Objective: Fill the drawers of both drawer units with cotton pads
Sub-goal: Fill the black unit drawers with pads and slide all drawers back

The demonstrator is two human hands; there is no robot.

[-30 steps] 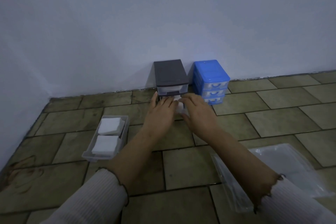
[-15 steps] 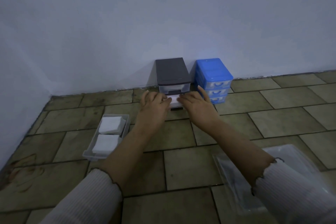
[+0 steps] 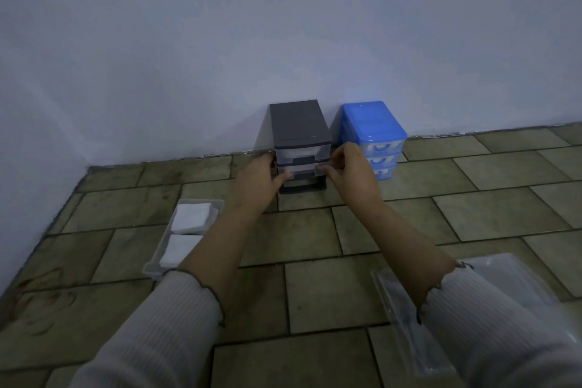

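Both hands — left hand [image 3: 255, 179], right hand [image 3: 352, 171] — pinching middle drawer [image 3: 300, 168]

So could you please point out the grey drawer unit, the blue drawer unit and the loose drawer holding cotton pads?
grey drawer unit [image 3: 297, 120], head view, its top panel
blue drawer unit [image 3: 371, 120], head view, its lid
loose drawer [image 3: 151, 271], head view, its near rim

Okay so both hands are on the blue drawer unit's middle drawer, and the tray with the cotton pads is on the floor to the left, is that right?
Not quite. The head view shows both the left hand and the right hand on the middle drawer of the grey unit, not the blue unit beside it. The tray with cotton pads is indeed on the floor to the left.
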